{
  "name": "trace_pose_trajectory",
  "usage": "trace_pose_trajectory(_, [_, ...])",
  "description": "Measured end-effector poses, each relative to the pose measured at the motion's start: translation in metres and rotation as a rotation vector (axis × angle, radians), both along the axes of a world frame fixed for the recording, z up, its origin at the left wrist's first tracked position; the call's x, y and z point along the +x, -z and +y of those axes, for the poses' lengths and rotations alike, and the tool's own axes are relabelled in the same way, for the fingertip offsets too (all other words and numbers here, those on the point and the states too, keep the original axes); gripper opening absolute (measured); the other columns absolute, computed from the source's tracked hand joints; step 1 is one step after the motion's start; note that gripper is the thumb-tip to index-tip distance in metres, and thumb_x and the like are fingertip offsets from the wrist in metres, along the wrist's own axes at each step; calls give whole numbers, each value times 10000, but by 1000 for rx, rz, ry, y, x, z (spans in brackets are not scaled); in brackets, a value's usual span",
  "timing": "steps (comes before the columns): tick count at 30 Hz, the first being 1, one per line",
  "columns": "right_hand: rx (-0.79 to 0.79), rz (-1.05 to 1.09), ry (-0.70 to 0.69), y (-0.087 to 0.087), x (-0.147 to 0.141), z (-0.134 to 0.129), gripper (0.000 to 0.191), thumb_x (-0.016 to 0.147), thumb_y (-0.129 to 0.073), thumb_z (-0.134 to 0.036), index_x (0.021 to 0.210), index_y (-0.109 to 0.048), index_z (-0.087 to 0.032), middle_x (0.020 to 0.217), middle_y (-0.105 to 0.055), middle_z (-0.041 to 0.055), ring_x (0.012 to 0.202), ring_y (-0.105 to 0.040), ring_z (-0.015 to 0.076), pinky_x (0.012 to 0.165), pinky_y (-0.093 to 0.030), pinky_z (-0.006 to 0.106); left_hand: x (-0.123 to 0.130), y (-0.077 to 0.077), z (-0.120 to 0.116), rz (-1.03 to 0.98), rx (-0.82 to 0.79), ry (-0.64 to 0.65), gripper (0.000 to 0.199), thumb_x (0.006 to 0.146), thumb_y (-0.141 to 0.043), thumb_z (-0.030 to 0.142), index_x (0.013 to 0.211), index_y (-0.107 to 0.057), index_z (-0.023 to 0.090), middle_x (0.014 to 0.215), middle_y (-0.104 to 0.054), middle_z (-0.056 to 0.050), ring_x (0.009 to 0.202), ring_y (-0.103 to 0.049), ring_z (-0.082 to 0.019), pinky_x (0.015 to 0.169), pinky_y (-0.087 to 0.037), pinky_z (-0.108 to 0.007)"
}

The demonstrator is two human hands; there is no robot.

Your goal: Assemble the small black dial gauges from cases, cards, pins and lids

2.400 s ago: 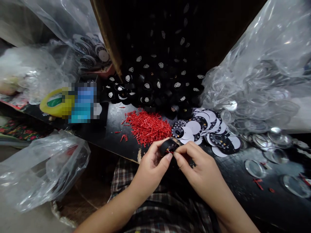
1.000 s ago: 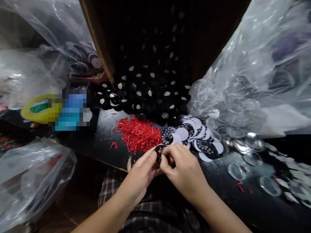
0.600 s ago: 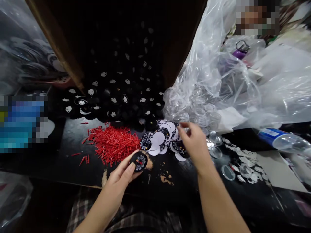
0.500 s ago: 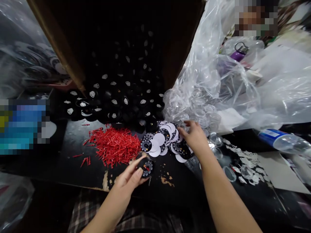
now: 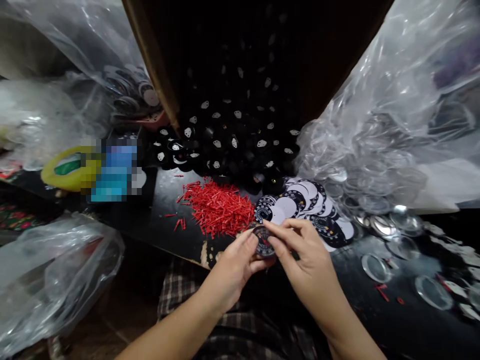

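Observation:
My left hand [image 5: 240, 257] is closed around the rim of a small black dial gauge [image 5: 263, 242], which has white markings and a red pointer. Thumb and fingers of my right hand [image 5: 303, 247] press on the gauge's right edge; whether a clear cover lies between them I cannot make out. Just beyond the hands, a heap of red pointers [image 5: 221, 207] lies on the dark table [image 5: 146, 227]. To its right spread overlapping printed dial discs [image 5: 287, 207], some showing black faces and others plain white backs.
A large box on its side spills black round cases [image 5: 225, 150] at the back. Clear round covers [image 5: 377, 267] and a plastic bag [image 5: 360, 145] of similar covers lie on the right. A yellow ring-shaped object [image 5: 65, 172] sits at left, above another plastic bag [image 5: 60, 285].
My right hand has moved from the dial discs to the gauge in my left hand and now grips its edge. The view has swung left, so everything appears further right.

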State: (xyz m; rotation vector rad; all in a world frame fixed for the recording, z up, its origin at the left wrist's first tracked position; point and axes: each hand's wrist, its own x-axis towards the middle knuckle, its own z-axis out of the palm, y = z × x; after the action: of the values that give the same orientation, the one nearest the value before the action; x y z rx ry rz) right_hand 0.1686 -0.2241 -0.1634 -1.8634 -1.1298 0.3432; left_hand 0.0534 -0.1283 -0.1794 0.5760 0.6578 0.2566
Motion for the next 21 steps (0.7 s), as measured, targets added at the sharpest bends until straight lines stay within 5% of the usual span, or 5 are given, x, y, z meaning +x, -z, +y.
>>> trace_pose_trajectory(4, [3,-45,-38,-1,-7,8,258,944,-495,-263,1154,-643,-285,1051,-530,50,935,-572,156,798,-479,291,-5,2,1,-16,281,61,410,838,-658,301,1237,-590,235,1292,-616,-59,1186,-568,-230,945,-506,-346])
trace_pose_trajectory(10, [-74,-196,41,-2,-6,19,379,1003,-307,-304,661,-434,-203,599,-455,-18,596,-445,141,603,-318,289,-10,-6,-5,-13,522,179,450,849,-623,270,1292,-564,216,1353,-577,-57,1276,-500,-228,1113,-354,-348])
trace_pose_trajectory(21, [75,-253,-102,4,-31,49,349,975,-311,-172,642,-412,-199,591,-464,-14,580,-419,131,623,-294,293,-46,-9,8,229,787,185,424,874,-578,345,1287,-562,252,1313,-608,-63,1187,-574,-263,1036,-428,-390])
